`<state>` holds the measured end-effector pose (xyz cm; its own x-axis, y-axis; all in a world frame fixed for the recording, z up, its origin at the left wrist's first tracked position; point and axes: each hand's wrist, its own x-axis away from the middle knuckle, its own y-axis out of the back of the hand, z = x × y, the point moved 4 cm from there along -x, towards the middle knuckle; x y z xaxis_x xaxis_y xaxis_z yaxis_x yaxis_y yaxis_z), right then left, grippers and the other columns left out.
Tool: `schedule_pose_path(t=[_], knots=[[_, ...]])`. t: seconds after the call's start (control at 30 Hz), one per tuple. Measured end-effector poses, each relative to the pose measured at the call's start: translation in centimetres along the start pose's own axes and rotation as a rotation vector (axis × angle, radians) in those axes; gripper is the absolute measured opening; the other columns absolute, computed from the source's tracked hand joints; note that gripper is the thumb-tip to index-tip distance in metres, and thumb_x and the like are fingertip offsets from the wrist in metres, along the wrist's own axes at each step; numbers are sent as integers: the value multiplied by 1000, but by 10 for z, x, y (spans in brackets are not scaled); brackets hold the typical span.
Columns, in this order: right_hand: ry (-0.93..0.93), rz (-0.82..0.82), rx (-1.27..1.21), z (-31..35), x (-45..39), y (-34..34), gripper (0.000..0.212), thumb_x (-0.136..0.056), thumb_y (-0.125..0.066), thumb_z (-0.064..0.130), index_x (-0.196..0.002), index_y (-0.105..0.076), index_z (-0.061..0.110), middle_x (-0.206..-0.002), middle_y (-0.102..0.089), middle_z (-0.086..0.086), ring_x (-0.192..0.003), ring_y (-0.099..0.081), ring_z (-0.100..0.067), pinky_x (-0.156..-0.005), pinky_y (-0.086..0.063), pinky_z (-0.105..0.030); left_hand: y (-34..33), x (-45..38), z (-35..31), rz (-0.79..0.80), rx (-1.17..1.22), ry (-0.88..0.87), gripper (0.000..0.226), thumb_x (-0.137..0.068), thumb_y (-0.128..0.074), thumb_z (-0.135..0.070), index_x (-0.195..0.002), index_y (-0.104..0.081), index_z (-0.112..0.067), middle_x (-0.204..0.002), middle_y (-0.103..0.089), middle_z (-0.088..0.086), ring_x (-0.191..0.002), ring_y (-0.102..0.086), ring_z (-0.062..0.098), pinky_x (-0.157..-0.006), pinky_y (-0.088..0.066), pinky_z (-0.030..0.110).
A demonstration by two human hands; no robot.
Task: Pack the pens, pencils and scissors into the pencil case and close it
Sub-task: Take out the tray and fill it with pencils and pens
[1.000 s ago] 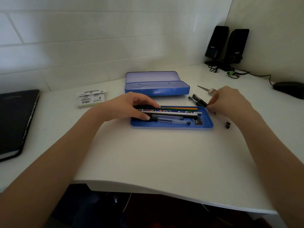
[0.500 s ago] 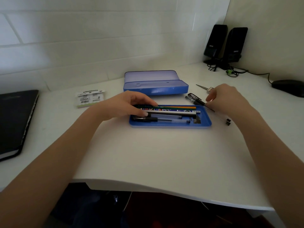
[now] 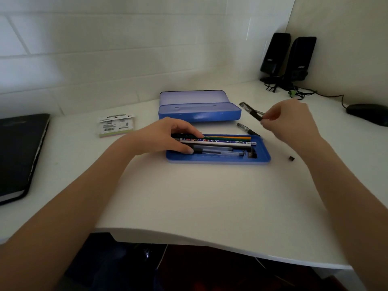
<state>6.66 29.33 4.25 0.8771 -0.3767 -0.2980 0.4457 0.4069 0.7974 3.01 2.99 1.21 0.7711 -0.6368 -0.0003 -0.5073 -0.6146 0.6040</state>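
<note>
Dim, soft light — wide-angle edge bending

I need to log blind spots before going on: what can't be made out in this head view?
- Scissors: not visible; possibly behind the right hand.
- Left ends of the pens in the blue tray: covered by the left hand.
- Rear of the raised black pen: hidden in the right hand's fingers.
- Small black piece on the desk: too small to identify.
</note>
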Motion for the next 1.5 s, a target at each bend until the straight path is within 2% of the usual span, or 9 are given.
schedule_pose_path(t=[0.17,0.33,0.47,0.77,0.87,0.97,1.13,1.23,1.5], knots=[[96,85,-295,26,17,16,10,-79,-70,19,-88,-75,17,-78,-70,1,-64,-61,-17,-60,-52,-31,0,-1,0,-4,17,-6,40,-72,-77,-7,-106,-67,-27,-115,-66,-13,-109,-59,-2,-97,-43,14],[369,541,-139,50,41,-5,6,-76,-75,24,-81,-76,27,-72,-73,10,-62,-64,-1,-62,-48,-15,1,-3,2,-34,53,8,46,-69,-78,-2,-108,-66,-22,-113,-67,-11,-105,-60,-4,-87,-43,4],[493,653,-45,55,50,-25,9,-77,-74,21,-85,-77,24,-79,-73,6,-70,-64,-5,-63,-43,-6,2,-2,2,-17,83,5,44,-70,-75,3,-103,-65,-24,-109,-66,-17,-100,-61,-9,-84,-44,4],[555,518,-118,67,58,-40,5,-75,-77,18,-78,-73,20,-60,-58,14,-53,-51,1,-51,-38,-9,2,1,-1,27,101,11,37,-76,-74,-10,-108,-66,-26,-116,-66,-10,-106,-61,1,-89,-47,11],[559,450,-52,69,59,-45,9,-74,-77,28,-75,-69,25,-61,-57,13,-54,-50,-4,-54,-39,-20,1,1,0,38,58,22,42,-72,-77,-11,-110,-65,-27,-116,-65,-11,-106,-60,0,-92,-45,10],[478,371,-87,61,46,-35,12,-73,-76,35,-75,-69,25,-71,-64,9,-67,-59,-10,-66,-49,-32,2,1,1,39,79,18,41,-74,-75,-9,-109,-65,-28,-116,-66,-13,-109,-59,0,-93,-45,11],[240,128,66,19,8,-2,12,-77,-72,35,-83,-67,26,-79,-62,5,-75,-58,-15,-71,-49,-34,1,0,2,44,116,-4,38,-77,-71,-3,-104,-66,-29,-115,-65,-14,-111,-59,0,-90,-44,8],[80,234,194,-4,-2,-7,15,-75,-75,36,-81,-66,25,-86,-63,0,-81,-59,-20,-76,-53,-39,0,0,1,44,106,-7,38,-78,-71,-3,-105,-66,-29,-117,-65,-13,-111,-58,0,-92,-44,8],[-40,347,56,-6,-3,-21,13,-81,-71,27,-82,-70,14,-76,-60,1,-66,-46,-7,-52,-36,-23,1,0,1,37,113,-1,38,-78,-71,-3,-107,-65,-26,-118,-64,-14,-110,-58,-2,-87,-43,5]])
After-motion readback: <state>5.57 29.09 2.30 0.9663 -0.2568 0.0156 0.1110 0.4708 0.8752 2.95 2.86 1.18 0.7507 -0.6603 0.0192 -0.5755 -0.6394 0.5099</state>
